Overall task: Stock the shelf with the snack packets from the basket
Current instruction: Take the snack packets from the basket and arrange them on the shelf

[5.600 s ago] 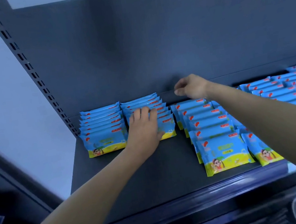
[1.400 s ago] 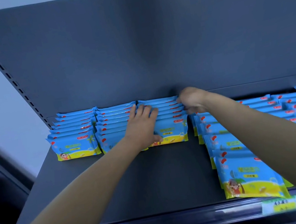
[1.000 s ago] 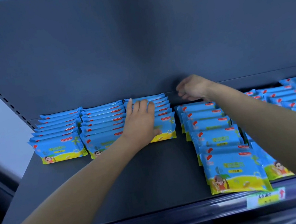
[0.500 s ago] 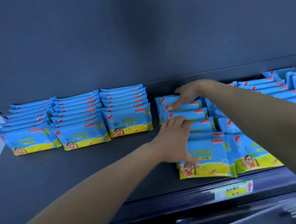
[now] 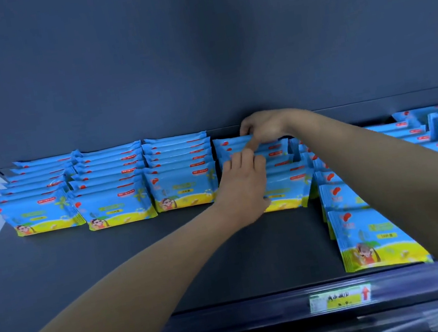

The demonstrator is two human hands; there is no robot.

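The left hand [image 5: 244, 187] is lying flat against the front of the fourth row of snack packets [image 5: 286, 183], with its fingers nearly straight and reaching over the upper edges of the packets. The right hand [image 5: 263, 128] is reaching to the back of the same row; its fingers are curled and are pinching the top edge of the rearmost packets, close to the back panel [image 5: 194, 55]. This row is standing on the dark shelf [image 5: 141, 264], just beside three neat rows [image 5: 112, 208] on its left, each with upright packets one behind another. On its right, another row [image 5: 375, 238] is stretching forward almost to the front edge of the shelf, and the right forearm is covering part of it. More packets [image 5: 422, 133] are standing further right, near the back. A price label [image 5: 340, 297] is sitting on the front rail
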